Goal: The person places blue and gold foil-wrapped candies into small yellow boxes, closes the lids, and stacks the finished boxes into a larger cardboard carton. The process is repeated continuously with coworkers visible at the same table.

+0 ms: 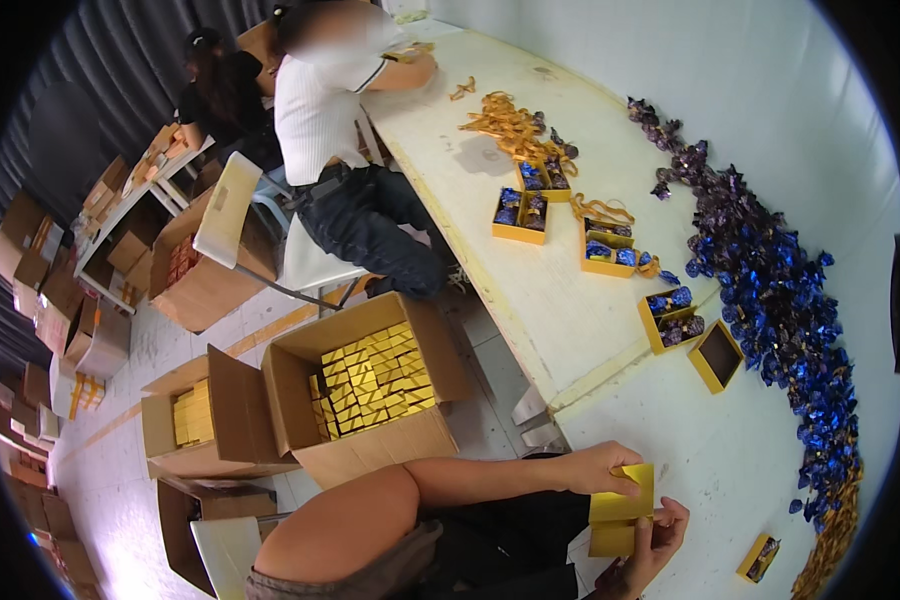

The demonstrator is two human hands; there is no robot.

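Note:
Both of my hands hold one folded piece of shiny gold card over the near edge of the table. My left hand (607, 466) pinches the upper part of the gold card (622, 499) with its thumb on top. At the card's lower right, my right hand (656, 532) grips it between thumb and fingers. An empty gold box (716, 357) with a dark inside lies further up the table. Beside it stands a gold divided box (669, 321) with blue and purple foil-wrapped sweets. One small gold box (758, 559) with a dark wrapped piece lies to the right of my right hand.
A long heap of blue, purple and gold foil-wrapped sweets (784, 322) lines the wall. Gold ribbons (506, 124) and several filled boxes (520, 225) lie further along the table. A cardboard carton (375, 450) of gold boxes stands on the floor at left. Two co-workers sit beyond.

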